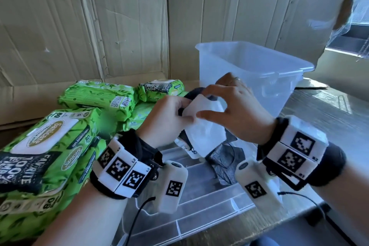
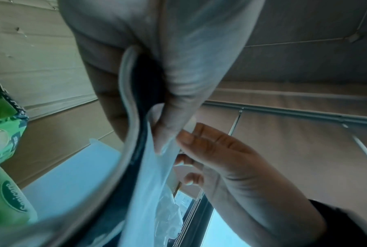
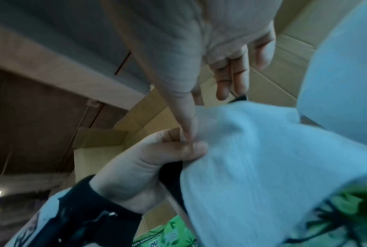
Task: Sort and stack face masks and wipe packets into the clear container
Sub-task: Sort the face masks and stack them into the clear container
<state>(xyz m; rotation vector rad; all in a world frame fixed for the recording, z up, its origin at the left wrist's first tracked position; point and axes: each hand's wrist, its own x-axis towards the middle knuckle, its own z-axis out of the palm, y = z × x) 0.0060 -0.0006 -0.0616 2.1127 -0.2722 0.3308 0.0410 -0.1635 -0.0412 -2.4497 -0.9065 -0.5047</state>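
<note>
My left hand (image 1: pixel 167 120) pinches the near-left edge of a white face mask (image 1: pixel 203 130) — thumb on top, fingers curled under it, with a dark mask (image 1: pixel 194 93) bunched behind in the same grip. My right hand (image 1: pixel 235 110) is at the mask's upper right: thumb and forefinger tips meet on its top corner, the other fingers spread and mostly straight above it. In the right wrist view my thumb (image 3: pixel 184 120) presses down right against the left thumb. The mask hangs from that top edge, long axis running down and toward me, lower end drooping over grey masks (image 1: pixel 225 158) lying on the clear lid (image 1: pixel 199 211). The clear container (image 1: pixel 255 74) stands upright just behind my right hand, mouth open upward. Green wipe packets (image 1: pixel 60 146) are heaped to the left, close to my left wrist; wooden tabletop (image 1: pixel 329 122) lies to the right.
</note>
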